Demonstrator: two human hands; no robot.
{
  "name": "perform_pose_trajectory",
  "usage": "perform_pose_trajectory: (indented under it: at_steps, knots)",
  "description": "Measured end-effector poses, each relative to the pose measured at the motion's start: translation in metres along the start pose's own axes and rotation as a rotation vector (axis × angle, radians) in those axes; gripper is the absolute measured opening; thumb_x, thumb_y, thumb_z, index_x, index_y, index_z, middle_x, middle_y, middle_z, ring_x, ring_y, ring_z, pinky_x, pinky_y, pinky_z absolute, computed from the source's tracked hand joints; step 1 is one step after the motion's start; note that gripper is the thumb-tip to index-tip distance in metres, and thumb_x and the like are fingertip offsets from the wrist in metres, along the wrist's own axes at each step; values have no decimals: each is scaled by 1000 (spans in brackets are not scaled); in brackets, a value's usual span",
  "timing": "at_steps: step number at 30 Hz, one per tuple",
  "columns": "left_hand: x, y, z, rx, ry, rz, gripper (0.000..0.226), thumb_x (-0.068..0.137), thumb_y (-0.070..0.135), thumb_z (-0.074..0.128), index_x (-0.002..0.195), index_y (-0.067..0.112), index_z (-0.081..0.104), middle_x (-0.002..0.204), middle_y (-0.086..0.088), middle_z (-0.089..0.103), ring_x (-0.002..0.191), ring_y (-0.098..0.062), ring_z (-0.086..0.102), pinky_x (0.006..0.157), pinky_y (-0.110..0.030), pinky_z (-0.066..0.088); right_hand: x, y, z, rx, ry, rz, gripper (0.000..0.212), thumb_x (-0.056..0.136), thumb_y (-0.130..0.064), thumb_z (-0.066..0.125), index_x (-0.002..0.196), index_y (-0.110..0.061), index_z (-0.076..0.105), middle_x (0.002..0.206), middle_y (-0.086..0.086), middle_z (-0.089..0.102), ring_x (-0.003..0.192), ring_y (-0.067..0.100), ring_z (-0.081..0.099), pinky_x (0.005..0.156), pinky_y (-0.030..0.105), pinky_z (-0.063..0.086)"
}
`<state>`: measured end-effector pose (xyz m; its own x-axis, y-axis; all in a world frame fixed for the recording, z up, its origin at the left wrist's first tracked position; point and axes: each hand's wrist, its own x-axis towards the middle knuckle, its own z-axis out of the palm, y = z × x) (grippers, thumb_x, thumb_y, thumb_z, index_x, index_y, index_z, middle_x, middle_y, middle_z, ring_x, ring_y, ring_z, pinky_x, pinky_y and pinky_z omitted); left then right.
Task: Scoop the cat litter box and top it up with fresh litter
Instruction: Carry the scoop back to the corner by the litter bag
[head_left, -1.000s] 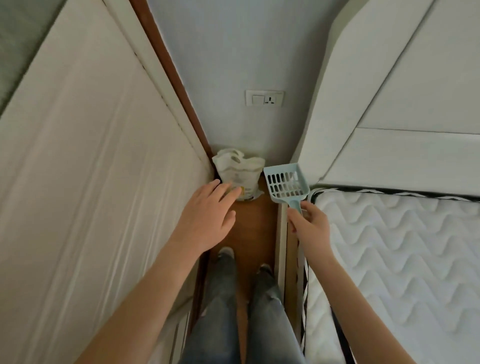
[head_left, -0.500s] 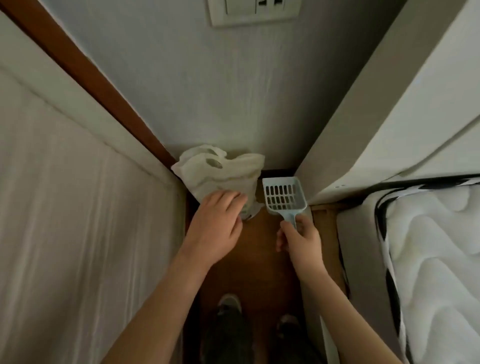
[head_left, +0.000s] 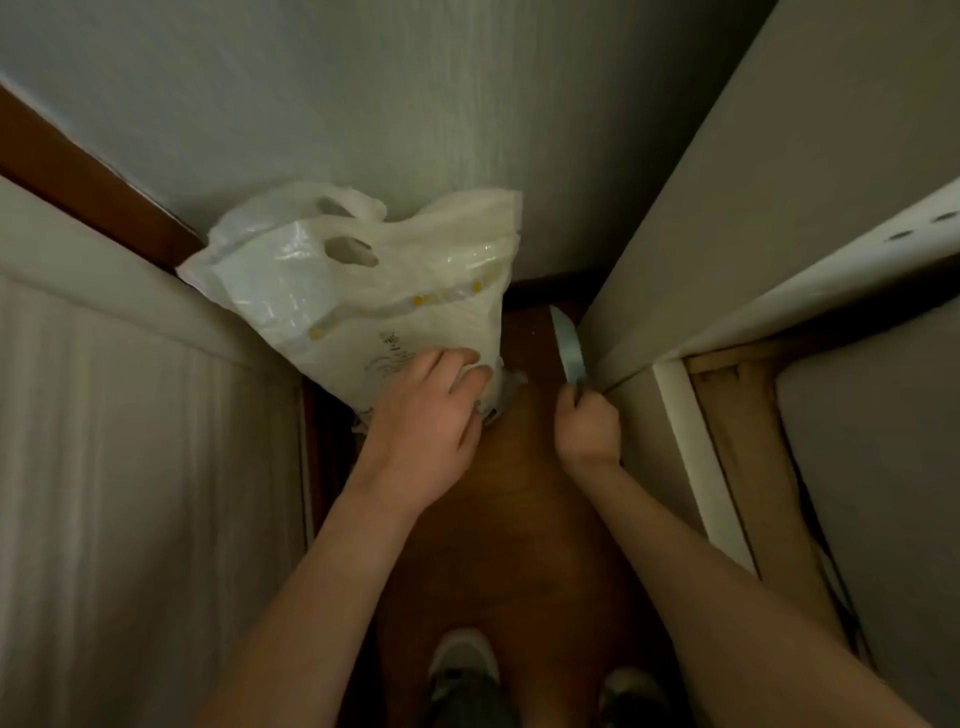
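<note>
A white plastic bag (head_left: 363, 291) with a cut-out handle and faint print stands on the wooden floor in the corner against the wall. My left hand (head_left: 426, 410) lies on its lower front, fingers curled into the plastic. My right hand (head_left: 587, 426) grips the handle of the pale blue litter scoop (head_left: 569, 343), which is turned edge-on beside the headboard panel, so its slotted face is hidden. No litter box is in view.
A narrow strip of brown wooden floor (head_left: 509, 519) runs between a white panelled door (head_left: 130, 467) on the left and the bed frame (head_left: 727, 441) on the right. The grey wall (head_left: 415, 104) closes the far end. My shoes (head_left: 462, 670) show at the bottom.
The camera has dropped much closer to the corner. My left hand went from hovering near the bag to lying on it. The scoop turned from face-up to edge-on and moved to the headboard.
</note>
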<state>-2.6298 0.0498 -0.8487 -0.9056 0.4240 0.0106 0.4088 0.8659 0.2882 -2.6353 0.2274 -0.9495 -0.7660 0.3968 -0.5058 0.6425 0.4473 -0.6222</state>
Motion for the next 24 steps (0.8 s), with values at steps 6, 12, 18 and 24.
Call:
perform_pose_trajectory:
  at_steps: [6, 12, 18, 24]
  knots:
    - [2, -16, 37, 2, 75, 80, 35, 87, 13, 43, 109, 2, 67, 118, -13, 61, 112, -28, 54, 94, -39, 46, 42, 29, 43, -355, 38, -124, 36, 102, -29, 37, 116, 1, 49, 98, 20, 65, 88, 34, 64, 62, 30, 39]
    - [1, -24, 55, 12, 72, 138, 33, 86, 11, 45, 110, 2, 66, 120, -14, 61, 116, -27, 51, 100, -34, 36, 68, 49, 67, -452, 28, -156, 38, 103, -32, 34, 120, 0, 45, 103, 19, 65, 90, 34, 63, 64, 31, 39]
    - [-3, -31, 68, -14, 19, 133, 33, 86, 8, 47, 112, 1, 65, 120, -15, 60, 115, -30, 53, 98, -41, 46, 76, 64, 79, -468, -53, -116, 34, 102, -26, 36, 124, 0, 40, 109, 20, 62, 94, 34, 61, 67, 31, 39]
    - [-8, -30, 66, -18, 5, 109, 30, 85, 6, 48, 109, 1, 65, 116, -14, 60, 112, -29, 54, 91, -43, 49, 71, 56, 77, -534, -82, -89, 36, 99, -17, 43, 130, 1, 42, 125, 21, 52, 111, 34, 54, 86, 35, 46]
